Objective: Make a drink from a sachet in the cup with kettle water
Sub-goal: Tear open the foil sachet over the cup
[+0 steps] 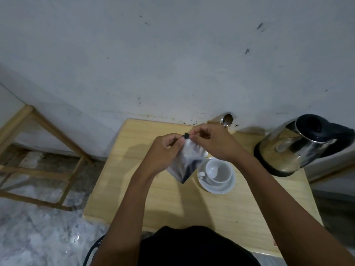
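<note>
Both hands pinch the top corner of a silvery foil sachet [187, 162], which hangs tilted like a diamond above the table, its lowest corner pointing down just left of the saucer; the left hand [166, 148] has thumb and forefinger closed on the upper edge from the left, the right hand [213, 144] has its fingertips closed on the same edge from the right, and a small dark bit of the sachet's corner shows between the two grips; whether the top is already torn cannot be told, since the foil is blurred. Both bare forearms reach in from the lower edge of the view, over a dark garment at the bottom.

Just right of the sachet's lower half stands a white cup [218, 172] on a white saucer [218, 189]; the cup looks empty, and a pale rounded shape inside it may be a spoon, though that is unclear. The saucer rests on a light wooden table [134, 169] pushed against a scuffed white wall [172, 54]. At the table's far right a stainless steel electric kettle [294, 148] with a black handle sits on its black base, well apart from the cup. Behind the right hand, near the wall, a shiny metal cylinder [224, 119] shows partly. To the left, off the table, a wooden frame [38, 131] stands on a mottled floor.
</note>
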The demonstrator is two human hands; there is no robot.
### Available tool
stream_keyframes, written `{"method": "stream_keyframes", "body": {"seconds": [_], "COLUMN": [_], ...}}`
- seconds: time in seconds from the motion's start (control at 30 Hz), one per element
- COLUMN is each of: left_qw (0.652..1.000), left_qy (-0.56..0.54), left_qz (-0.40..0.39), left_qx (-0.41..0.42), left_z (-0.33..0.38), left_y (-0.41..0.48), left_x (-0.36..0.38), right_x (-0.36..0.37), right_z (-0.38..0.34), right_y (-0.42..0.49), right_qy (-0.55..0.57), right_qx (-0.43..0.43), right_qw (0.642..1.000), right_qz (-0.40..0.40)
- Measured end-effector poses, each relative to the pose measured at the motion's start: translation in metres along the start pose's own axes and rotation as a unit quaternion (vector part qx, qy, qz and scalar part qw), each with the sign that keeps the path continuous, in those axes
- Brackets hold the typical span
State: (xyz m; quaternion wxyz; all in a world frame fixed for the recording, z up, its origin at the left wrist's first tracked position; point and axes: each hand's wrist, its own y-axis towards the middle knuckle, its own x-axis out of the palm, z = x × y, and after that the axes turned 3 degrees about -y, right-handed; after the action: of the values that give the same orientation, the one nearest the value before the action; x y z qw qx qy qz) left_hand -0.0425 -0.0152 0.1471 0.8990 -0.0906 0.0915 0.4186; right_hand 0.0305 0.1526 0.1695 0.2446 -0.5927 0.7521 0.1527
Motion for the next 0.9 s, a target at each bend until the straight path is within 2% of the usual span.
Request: {"method": "stream_keyframes", "body": {"seconds": [0.13, 0.33, 0.53, 0.73, 0.9], "left_qw": [0.998, 0.99, 0.989, 0.978, 0.975], "left_qy": [0.055, 0.139, 0.139, 0.191, 0.203], "left_qz": [0.017, -0.019, 0.006, 0.02, 0.014], "left_qx": [0.007, 0.018, 0.053, 0.081, 0.091], "left_z": [0.004, 0.004, 0.013, 0.008, 0.003], "left_y": [-0.001, 0.004, 0.002, 0.003, 0.002], "left_x": [-0.001, -0.008, -0.005, -0.002, 0.001], "right_x": [-0.003, -0.014, -0.024, -0.021, -0.018], "right_z": [-0.005, -0.018, -0.026, -0.024, -0.019], "right_y": [0.001, 0.001, 0.008, 0.008, 0.006], "right_qy": [-0.058, -0.158, -0.169, -0.211, -0.211], "right_qx": [-0.021, -0.058, -0.044, -0.081, -0.078], "right_qw": [0.998, 0.985, 0.984, 0.973, 0.973], "right_qz": [-0.011, -0.027, -0.041, -0.052, -0.048]}}
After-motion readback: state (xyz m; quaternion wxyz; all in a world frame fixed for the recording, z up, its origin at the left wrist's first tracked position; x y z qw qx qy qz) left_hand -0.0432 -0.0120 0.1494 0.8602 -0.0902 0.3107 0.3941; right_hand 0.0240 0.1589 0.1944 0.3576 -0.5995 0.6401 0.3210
